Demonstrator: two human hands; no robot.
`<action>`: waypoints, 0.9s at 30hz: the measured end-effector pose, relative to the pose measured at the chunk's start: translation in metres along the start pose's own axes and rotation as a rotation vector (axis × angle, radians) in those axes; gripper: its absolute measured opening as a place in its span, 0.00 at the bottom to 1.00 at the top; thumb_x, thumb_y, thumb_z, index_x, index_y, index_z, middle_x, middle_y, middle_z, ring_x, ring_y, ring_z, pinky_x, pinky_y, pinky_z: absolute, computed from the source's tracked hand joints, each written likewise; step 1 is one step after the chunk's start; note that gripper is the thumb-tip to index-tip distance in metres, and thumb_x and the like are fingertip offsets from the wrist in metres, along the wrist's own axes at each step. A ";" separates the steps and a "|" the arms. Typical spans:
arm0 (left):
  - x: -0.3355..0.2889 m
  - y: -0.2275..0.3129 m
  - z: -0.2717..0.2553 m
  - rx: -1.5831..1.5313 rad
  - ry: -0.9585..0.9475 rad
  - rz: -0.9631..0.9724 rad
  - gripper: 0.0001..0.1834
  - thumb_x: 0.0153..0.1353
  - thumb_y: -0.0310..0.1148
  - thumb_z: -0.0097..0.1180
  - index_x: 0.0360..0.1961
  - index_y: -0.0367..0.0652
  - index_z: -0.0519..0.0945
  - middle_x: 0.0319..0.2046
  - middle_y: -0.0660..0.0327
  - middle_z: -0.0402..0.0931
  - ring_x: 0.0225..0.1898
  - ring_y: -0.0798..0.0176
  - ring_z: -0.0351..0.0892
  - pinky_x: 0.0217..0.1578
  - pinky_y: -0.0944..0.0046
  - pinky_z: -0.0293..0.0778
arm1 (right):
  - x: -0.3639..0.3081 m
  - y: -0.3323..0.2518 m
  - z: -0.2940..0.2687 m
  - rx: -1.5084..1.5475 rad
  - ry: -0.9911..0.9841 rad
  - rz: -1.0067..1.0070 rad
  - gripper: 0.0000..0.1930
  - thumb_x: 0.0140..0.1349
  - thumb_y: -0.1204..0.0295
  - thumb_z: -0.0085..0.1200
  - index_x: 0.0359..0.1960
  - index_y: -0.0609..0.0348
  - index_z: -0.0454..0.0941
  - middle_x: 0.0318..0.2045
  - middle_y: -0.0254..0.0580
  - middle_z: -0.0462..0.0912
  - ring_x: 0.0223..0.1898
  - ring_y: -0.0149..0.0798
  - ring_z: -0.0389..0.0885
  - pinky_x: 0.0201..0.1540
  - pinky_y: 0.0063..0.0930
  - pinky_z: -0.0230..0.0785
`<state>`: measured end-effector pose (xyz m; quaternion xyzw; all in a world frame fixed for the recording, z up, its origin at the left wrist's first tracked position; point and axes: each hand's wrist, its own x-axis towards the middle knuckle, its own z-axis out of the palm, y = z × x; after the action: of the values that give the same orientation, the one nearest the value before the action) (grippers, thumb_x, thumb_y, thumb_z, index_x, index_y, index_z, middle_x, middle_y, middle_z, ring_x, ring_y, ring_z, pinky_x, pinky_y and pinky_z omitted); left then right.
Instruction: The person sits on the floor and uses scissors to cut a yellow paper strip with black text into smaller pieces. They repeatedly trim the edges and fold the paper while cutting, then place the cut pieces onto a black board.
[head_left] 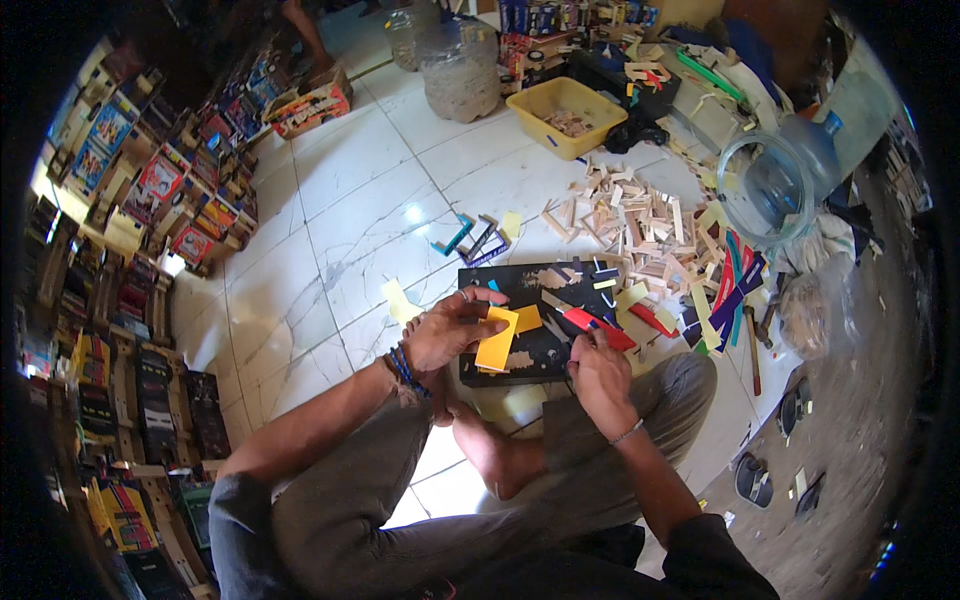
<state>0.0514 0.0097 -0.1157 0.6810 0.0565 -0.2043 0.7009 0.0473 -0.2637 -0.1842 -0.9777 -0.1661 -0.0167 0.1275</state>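
My left hand (447,335), a dark braided cord at its wrist, pinches a folded yellow-orange piece of card (495,343) over a low black board (480,280). My right hand (601,375) is closed around the handles of a pair of scissors (556,325), whose blades point up and left toward the card. Its fingers partly hide the handles. Another yellow-orange piece (527,318) shows just right of the held card. Beside the blades lies a red strip (600,328). Small dark and pale scraps are scattered over the board.
Small wooden pieces (630,220) lie heaped beyond the board, with coloured strips (735,290) at their right. A yellow basin (567,118) and a clear plastic container (460,75) stand farther back. A hammer (752,350) lies at right. Stacked toy trucks (155,180) line the left.
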 end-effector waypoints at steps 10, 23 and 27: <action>-0.027 0.056 0.029 0.024 -0.124 0.228 0.14 0.69 0.28 0.63 0.55 0.42 0.80 0.47 0.67 0.82 0.45 0.75 0.79 0.46 0.74 0.75 | 0.018 -0.032 -0.069 1.441 -0.131 0.121 0.10 0.73 0.66 0.58 0.48 0.58 0.84 0.40 0.37 0.85 0.38 0.27 0.79 0.38 0.21 0.69; -0.041 0.066 0.048 0.098 -0.139 0.344 0.15 0.69 0.27 0.63 0.55 0.40 0.79 0.44 0.68 0.83 0.45 0.77 0.80 0.47 0.75 0.76 | -0.003 -0.055 -0.098 1.758 -0.080 0.171 0.12 0.71 0.68 0.61 0.49 0.62 0.82 0.40 0.30 0.83 0.38 0.21 0.75 0.41 0.17 0.68; -0.043 0.064 0.047 0.223 -0.108 0.348 0.14 0.70 0.27 0.62 0.55 0.39 0.79 0.43 0.68 0.84 0.42 0.79 0.78 0.44 0.76 0.75 | -0.007 -0.053 -0.103 1.679 -0.085 0.204 0.12 0.71 0.69 0.61 0.50 0.64 0.82 0.39 0.31 0.84 0.41 0.22 0.78 0.45 0.17 0.71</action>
<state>0.0262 -0.0278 -0.0372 0.7418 -0.1226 -0.1215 0.6481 0.0239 -0.2442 -0.0718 -0.5687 -0.0390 0.1606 0.8058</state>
